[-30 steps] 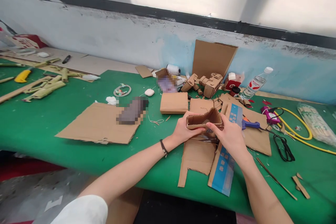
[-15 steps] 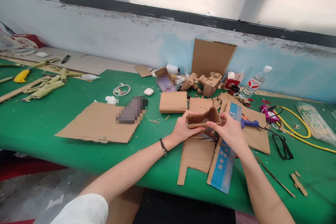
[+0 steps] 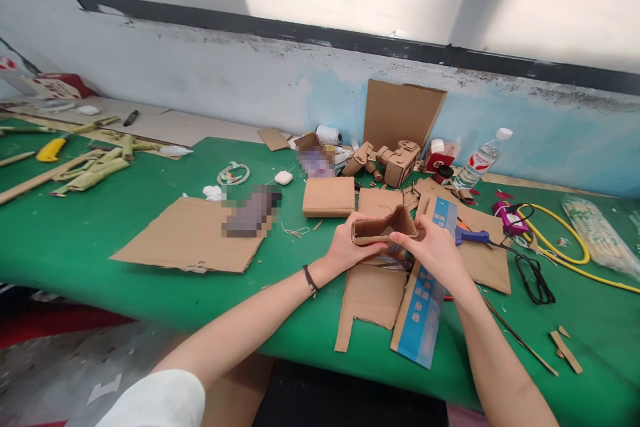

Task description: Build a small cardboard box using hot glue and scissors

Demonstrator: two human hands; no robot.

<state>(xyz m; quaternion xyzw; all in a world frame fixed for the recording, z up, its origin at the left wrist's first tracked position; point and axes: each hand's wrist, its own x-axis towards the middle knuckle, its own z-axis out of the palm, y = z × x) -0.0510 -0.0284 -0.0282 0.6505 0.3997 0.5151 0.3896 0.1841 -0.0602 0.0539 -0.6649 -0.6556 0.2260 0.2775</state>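
Between my hands is a small open-topped cardboard box point(image 3: 373, 238), one end of which rises to a peak. My left hand point(image 3: 346, 248) wraps its left end and near side, thumb along the front wall. My right hand point(image 3: 429, 244) grips the right end, with the thumb on the near rim. Below the box lie a notched cardboard piece point(image 3: 374, 297) and a blue-printed cardboard strip point(image 3: 423, 313). A scissors-like metal tool, mostly hidden, sits under my hands. Just right of my right hand lies a blue-handled glue gun point(image 3: 473, 235).
Behind my hands stand a closed cardboard block point(image 3: 329, 197), cardboard camera models point(image 3: 400, 163) and a water bottle point(image 3: 484, 159). A flat cardboard sheet point(image 3: 170, 240) lies left, under a blurred dark object. A yellow cable point(image 3: 575, 230) and black cord point(image 3: 537, 283) are at right.
The view has shifted slightly, so the scene sits a little differently in the picture. Both hands keep the same hold on the cardboard box.
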